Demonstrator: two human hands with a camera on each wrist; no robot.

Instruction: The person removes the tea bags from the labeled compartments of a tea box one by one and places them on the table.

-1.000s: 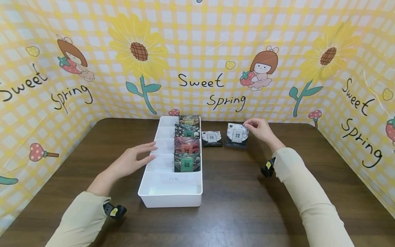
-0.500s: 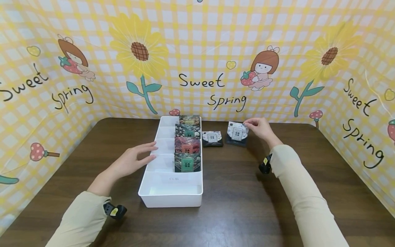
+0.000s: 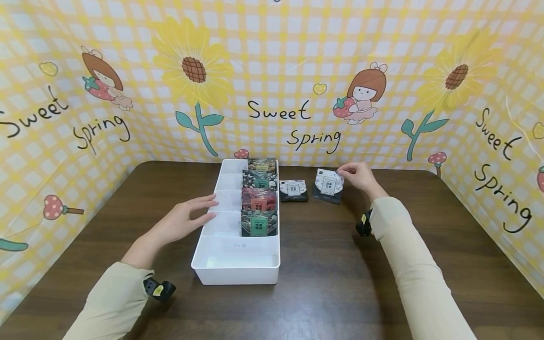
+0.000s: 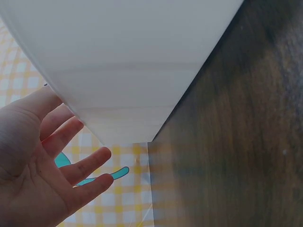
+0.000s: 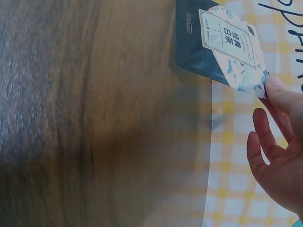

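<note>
Between thumb and forefinger my right hand (image 3: 359, 177) pinches the upper right corner of a white-and-dark tea sachet (image 3: 328, 185), which leans upright over the table. In the right wrist view the tea sachet (image 5: 227, 45) shows a floral top and a pale label, with the other fingers loosely bent below. My left hand (image 3: 189, 219) rests its fingertips on the left rim of a long white divided box (image 3: 235, 276). The left wrist view shows that hand's spread fingers (image 4: 90, 165) beside the box wall (image 4: 128, 56). Another white-and-dark sachet (image 3: 293, 190) lies right of the box.
Several sachets stand in the box's rear compartments, among them a red one (image 3: 259, 200) and a green one (image 3: 259, 224). The front compartment bears a label (image 3: 240, 245). A brown wooden table (image 3: 323, 283) is backed by a yellow checked cloth (image 3: 272, 61).
The tea sachet in my right hand has tilted slightly, and my right forearm has shifted a little to the left. My left hand stays at the box rim.
</note>
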